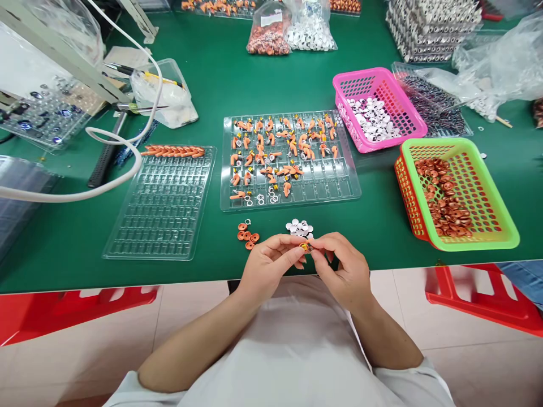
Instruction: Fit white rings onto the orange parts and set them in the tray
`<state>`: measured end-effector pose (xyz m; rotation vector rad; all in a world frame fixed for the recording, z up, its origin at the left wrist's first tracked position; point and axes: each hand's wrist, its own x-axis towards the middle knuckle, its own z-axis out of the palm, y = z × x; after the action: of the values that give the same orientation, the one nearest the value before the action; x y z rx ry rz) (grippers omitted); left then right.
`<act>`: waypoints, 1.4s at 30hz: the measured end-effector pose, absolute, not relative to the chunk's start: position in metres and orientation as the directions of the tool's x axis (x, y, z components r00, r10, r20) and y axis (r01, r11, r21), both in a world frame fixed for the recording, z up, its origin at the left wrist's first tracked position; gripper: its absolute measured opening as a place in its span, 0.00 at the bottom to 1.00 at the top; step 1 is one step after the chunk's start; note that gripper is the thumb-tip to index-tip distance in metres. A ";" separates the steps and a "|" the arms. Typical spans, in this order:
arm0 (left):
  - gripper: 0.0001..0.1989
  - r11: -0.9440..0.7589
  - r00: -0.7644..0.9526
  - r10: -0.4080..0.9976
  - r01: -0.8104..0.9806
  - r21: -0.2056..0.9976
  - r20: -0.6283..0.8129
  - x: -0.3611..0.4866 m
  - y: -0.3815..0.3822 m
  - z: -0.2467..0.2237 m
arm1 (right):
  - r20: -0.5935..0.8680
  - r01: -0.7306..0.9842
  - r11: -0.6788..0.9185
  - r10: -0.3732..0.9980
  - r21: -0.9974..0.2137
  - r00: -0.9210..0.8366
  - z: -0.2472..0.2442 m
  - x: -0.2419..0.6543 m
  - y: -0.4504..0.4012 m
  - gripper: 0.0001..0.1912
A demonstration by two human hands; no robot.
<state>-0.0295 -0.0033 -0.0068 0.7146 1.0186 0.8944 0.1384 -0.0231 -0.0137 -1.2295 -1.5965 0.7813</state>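
Over the table's front edge, my left hand (274,261) pinches a small orange part with a yellow centre (304,247). My right hand (341,268) is closed at the same part's right side, thumb and fingertips together; whether it grips a separate small piece I cannot make out. Just beyond my fingers lies a small pile of white discs (299,228). Left of it are several copper-coloured round cups (248,234) and a tiny ring (248,221). Farther back sits a clear compartment tray (292,198) with orange curved pieces, yellow bits and rings.
A second clear tray (155,226), with a row of copper parts, lies left. To the right stand a pink basket (348,121) of white discs and a green basket (494,226) of copper cups. A white cable (114,182) loops near a hammer (108,152). Filled bags (269,34) stand behind.
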 end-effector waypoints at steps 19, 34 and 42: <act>0.08 0.405 0.204 0.906 -0.160 0.900 -0.371 -0.025 -0.005 0.002 | 0.474 0.565 0.439 0.876 -0.699 -0.094 -0.016 0.138 -0.023 0.12; 0.06 0.150 0.114 0.982 0.036 0.988 -0.153 -0.022 -0.017 -0.008 | 0.064 0.321 0.063 0.998 -0.945 -0.006 -0.006 0.137 -0.021 0.06; 0.06 0.139 0.132 0.981 0.058 0.989 -0.146 -0.022 -0.018 -0.009 | -0.047 0.190 -0.041 0.999 -0.981 -0.027 -0.006 0.137 -0.020 0.03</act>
<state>-0.0219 -0.0181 -0.0087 1.1992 1.2082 0.9813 0.1366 -0.0196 -0.0064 -1.3674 -1.3517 1.1690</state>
